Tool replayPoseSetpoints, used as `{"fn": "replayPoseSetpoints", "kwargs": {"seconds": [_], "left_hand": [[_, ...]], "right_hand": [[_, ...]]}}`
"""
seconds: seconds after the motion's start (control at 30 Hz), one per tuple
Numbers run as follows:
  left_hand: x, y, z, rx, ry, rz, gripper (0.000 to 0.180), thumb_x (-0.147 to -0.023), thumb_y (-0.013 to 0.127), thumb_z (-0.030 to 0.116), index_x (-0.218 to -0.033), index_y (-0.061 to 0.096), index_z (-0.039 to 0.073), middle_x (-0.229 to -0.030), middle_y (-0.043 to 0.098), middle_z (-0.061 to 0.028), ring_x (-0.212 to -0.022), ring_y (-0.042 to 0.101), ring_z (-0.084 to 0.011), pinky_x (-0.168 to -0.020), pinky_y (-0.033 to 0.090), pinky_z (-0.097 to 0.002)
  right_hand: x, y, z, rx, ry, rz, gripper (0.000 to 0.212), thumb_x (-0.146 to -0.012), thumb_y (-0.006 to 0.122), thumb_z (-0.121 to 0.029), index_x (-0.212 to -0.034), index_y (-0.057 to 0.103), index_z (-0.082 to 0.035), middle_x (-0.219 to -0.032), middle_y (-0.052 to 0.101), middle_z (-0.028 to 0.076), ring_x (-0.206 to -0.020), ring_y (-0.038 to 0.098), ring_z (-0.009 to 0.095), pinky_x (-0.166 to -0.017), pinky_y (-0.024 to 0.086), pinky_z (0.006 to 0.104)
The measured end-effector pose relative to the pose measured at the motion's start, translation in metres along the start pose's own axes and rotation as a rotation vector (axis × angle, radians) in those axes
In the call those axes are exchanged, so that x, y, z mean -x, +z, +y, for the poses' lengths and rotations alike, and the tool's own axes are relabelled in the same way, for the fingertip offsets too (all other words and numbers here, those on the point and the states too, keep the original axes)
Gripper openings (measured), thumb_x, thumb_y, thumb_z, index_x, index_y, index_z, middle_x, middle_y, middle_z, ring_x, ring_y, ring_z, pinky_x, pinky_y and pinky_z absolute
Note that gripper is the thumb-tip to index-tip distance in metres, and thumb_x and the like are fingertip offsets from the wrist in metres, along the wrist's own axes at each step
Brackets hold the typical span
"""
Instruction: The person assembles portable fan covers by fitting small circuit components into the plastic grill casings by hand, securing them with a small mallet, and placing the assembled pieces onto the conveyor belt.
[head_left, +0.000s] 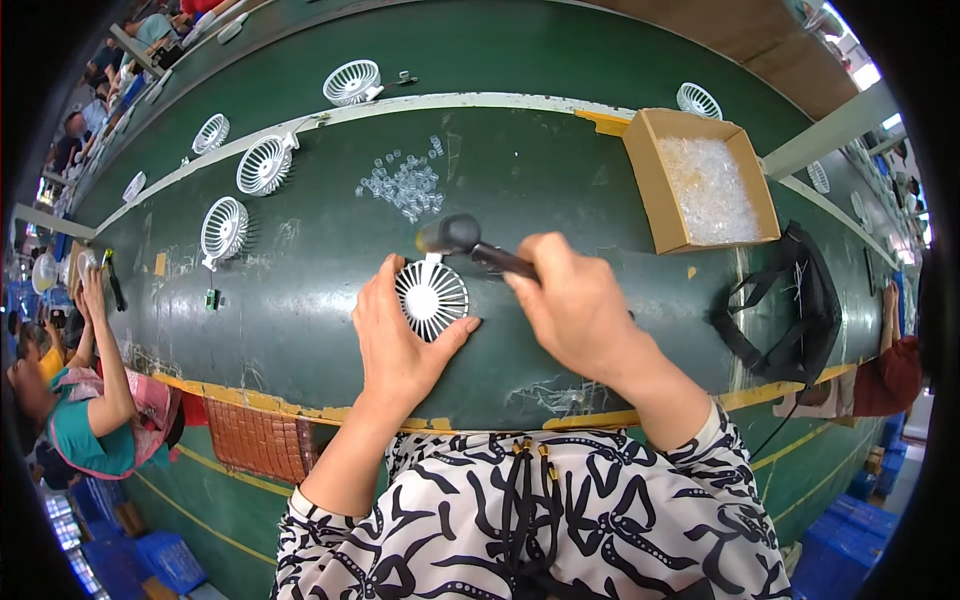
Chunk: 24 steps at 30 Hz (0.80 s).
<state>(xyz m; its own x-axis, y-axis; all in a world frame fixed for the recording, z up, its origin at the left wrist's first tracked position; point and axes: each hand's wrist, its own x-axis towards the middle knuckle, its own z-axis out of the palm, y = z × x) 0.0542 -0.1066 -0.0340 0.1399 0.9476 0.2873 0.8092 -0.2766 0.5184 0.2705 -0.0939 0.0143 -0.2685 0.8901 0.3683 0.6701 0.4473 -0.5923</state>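
Seemingly level, mallet [462, 240] handle rightward (head [450, 234] left) above fan grille [431, 298].

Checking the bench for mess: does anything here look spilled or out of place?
A heap of small clear plastic pieces lies loose on the green belt, outside the cardboard box. The yellow edge strip looks chipped.

Open brown cardboard box [655, 185], upper right

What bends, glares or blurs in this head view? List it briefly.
Head view: fisheye bows the green belt and its pale edge stripe into arcs; black vignette fills the corners; daylight blows out at top right; left hand, white fan grille and right hand holding the mallet stay sharp.
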Motion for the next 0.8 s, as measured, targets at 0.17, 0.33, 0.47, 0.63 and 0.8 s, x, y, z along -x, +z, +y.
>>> {"fn": "replayPoseSetpoints", "kwargs": {"seconds": [0.17,0.33,0.47,0.63,0.8], "left_hand": [[0.0,0.004,0.007,0.07,-0.084,-0.003,0.109,-0.065,0.091,0.033,-0.145,0.029,-0.006,-0.133,0.053,-0.0185,-0.123,0.047,-0.0359,-0.108,0.032,-0.048],[0.002,-0.001,0.001,0.071,-0.144,-0.046,0.109,-0.066,0.091,0.033,-0.146,0.028,-0.005,-0.136,0.051,-0.0187,-0.126,0.045,-0.0362,-0.109,0.031,-0.0484],[0.005,0.006,-0.008,0.154,-0.164,-0.062,0.107,-0.066,0.091,0.033,-0.145,0.029,-0.005,-0.134,0.052,-0.019,-0.125,0.046,-0.0363,-0.107,0.032,-0.0486],[0.007,0.002,0.003,0.073,-0.033,0.012,0.105,-0.066,0.09,0.031,-0.144,0.031,-0.005,-0.132,0.052,-0.0185,-0.123,0.047,-0.0358,-0.107,0.032,-0.0476],[0.009,-0.003,-0.006,0.35,-0.013,-0.034,0.106,-0.063,0.091,0.024,-0.145,0.029,-0.002,-0.131,0.054,-0.0185,-0.122,0.049,-0.0357,-0.106,0.037,-0.0464]], "right_hand": [[0.006,0.027,0.007,0.156,-0.057,-0.089,0.021,-0.087,0.068,-0.008,-0.105,0.06,-0.002,-0.083,0.063,0.015,-0.068,0.064,0.034,-0.059,0.05,0.0437],[-0.018,-0.012,-0.029,-0.059,-0.379,0.395,0.036,-0.079,0.072,0.004,-0.113,0.061,0.004,-0.079,0.06,0.009,-0.057,0.058,0.026,-0.049,0.046,0.0356],[-0.016,-0.005,-0.022,-0.035,-0.46,0.419,0.053,-0.068,0.073,0.008,-0.12,0.059,0.007,-0.078,0.06,0.01,-0.055,0.057,0.023,-0.048,0.046,0.0352],[0.017,0.029,0.019,0.269,-0.159,0.008,0.034,-0.081,0.072,-0.009,-0.113,0.063,-0.004,-0.079,0.063,0.009,-0.066,0.066,0.03,-0.056,0.051,0.0412],[-0.006,0.009,0.021,0.257,-0.078,0.063,0.025,-0.083,0.073,-0.011,-0.105,0.067,0.001,-0.088,0.067,0.014,-0.075,0.066,0.033,-0.066,0.053,0.0413]]}}
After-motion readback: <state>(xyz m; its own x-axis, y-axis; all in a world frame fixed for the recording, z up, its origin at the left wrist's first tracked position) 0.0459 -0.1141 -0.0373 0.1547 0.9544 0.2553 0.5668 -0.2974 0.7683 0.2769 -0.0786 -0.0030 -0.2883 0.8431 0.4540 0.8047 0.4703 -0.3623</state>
